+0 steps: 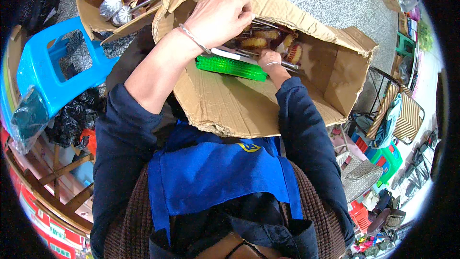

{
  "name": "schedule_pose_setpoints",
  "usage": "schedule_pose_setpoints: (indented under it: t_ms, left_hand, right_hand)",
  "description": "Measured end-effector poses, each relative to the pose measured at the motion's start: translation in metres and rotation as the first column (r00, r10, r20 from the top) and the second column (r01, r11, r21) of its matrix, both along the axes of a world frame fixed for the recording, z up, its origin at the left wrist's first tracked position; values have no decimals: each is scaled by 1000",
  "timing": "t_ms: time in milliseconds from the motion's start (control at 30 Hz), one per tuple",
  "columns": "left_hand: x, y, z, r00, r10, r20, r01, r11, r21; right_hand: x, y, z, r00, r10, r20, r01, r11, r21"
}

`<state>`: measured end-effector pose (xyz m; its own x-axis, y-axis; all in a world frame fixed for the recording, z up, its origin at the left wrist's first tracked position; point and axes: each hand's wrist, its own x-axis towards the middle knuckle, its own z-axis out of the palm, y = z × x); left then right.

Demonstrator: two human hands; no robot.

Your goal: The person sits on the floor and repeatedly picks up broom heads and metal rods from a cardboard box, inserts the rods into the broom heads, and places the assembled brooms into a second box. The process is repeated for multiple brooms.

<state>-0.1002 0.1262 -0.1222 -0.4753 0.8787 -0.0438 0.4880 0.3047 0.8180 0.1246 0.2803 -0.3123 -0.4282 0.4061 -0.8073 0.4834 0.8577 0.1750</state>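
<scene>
A torn-edged cardboard box (239,112) lies open in front of me, with both my hands at its inside. My left hand (221,17) is closed over its far left part, fingers curled; what it grips is hidden. Deeper in, my right hand (270,57) is closed among thin metal rods (290,65), and its fingertips are out of sight. Between the hands lies a brush head with bright green bristles (232,68) and a white back. Several brown-and-cream bristle brush heads (254,43) rest behind it, next to a red-and-cream one (294,53).
A second cardboard box (96,21) at the far left holds long-handled brushes with white round heads (111,7). A blue plastic stool (38,72) stands at left, near black plastic bags (79,117). On the right are a striped folding chair (402,115) and a green stool (390,160).
</scene>
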Motion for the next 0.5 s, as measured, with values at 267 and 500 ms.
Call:
schedule_pose_setpoints:
  t_ms: [267, 500]
  left_hand:
    - [-1, -1, 1, 997, -49, -55, 51, 997, 49]
    - [0, 1, -1, 999, -47, -5, 47, 999, 23]
  right_hand:
    - [21, 48, 124, 983, -19, -185, 16, 1000, -20]
    - [66, 56, 168, 904, -207, -375, 201, 978, -54]
